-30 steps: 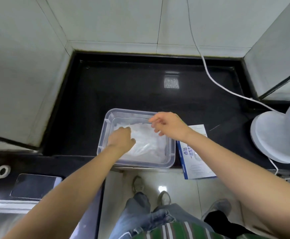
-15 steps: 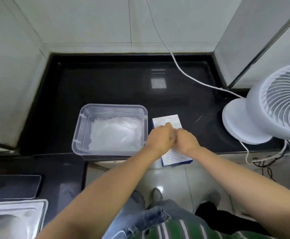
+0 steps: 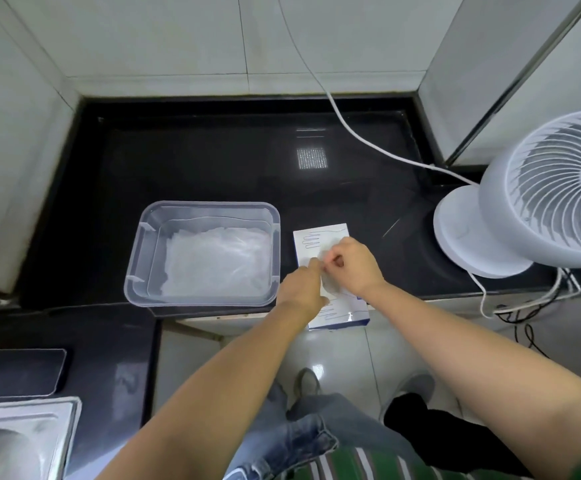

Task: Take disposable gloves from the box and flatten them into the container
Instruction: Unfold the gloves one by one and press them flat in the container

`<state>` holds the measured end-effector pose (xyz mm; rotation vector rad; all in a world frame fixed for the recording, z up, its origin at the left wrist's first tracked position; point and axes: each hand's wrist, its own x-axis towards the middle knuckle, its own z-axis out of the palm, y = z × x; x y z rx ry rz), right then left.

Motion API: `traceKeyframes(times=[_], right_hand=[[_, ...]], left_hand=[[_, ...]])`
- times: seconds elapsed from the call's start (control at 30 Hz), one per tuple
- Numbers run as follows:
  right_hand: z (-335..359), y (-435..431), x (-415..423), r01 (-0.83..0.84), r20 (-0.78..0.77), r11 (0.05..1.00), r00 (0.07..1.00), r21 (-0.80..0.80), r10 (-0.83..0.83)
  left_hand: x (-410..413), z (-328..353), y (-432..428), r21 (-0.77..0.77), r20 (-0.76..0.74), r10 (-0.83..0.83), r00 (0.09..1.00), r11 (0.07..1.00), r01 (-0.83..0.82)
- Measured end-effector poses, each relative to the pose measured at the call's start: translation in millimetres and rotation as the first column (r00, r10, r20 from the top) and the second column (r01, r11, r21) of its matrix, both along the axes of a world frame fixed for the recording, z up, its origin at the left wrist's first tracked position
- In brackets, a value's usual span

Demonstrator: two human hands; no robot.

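Observation:
A white and blue glove box [image 3: 320,239] lies flat on the black counter, its near end past the counter edge. Both hands are over its middle. My right hand [image 3: 353,266] pinches a thin clear glove [image 3: 329,282] at the box opening. My left hand [image 3: 301,289] meets it from the left, fingertips on the same film. To the left stands a clear plastic container [image 3: 136,271] with a flat layer of clear gloves [image 3: 213,265] inside.
A white desk fan [image 3: 538,199] stands at the right on the counter, its cable [image 3: 348,123] running up the back wall. A dark phone [image 3: 19,370] and a steel sink [image 3: 15,441] lie at the lower left. Tiled walls close the counter behind and left.
Both hands left the container and came together over the glove box. The view swung right, bringing the fan in. A bit of clear glove now shows between the fingers.

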<state>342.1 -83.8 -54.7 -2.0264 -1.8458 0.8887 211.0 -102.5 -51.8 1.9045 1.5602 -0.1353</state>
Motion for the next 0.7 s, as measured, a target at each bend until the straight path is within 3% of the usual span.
traceKeyframes(times=[0.1,0.23,0.33,0.4,0.47,0.53,0.6,0.7], right_hand=[[9,1,12,0.056,-0.252,0.997,0.967,0.058,-0.039],[18,-5,20,0.193,-0.447,0.981,0.879,0.023,-0.163],[46,4,20,0.461,-0.675,0.887,0.66,0.017,-0.33],[67,15,23,0.524,-0.749,0.851,0.553,-0.028,-0.365],[79,21,28,0.481,-0.748,0.875,0.564,-0.046,-0.349],[78,20,33,0.402,-0.686,0.914,0.648,-0.059,-0.329],[71,14,38,0.32,-0.64,0.94,0.698,-0.121,-0.32],[60,6,40,0.164,-0.698,0.961,0.662,-0.222,-0.274]], left_hand=[[2,0,1,0.012,0.015,0.013,1.0,1.0,-0.014],[3,-1,2,0.002,0.026,0.024,0.999,1.0,-0.024],[3,-2,3,-0.035,0.014,0.011,1.0,0.999,-0.01],[4,-1,4,-0.058,0.039,0.007,0.999,0.998,-0.005],[5,2,7,-0.059,0.089,0.042,0.995,0.998,-0.037],[6,10,12,-0.104,0.219,0.18,0.959,0.982,-0.161],[8,26,19,-0.269,0.414,0.433,0.801,0.899,-0.347],[3,57,32,-0.507,0.563,0.712,0.42,0.699,-0.505]])
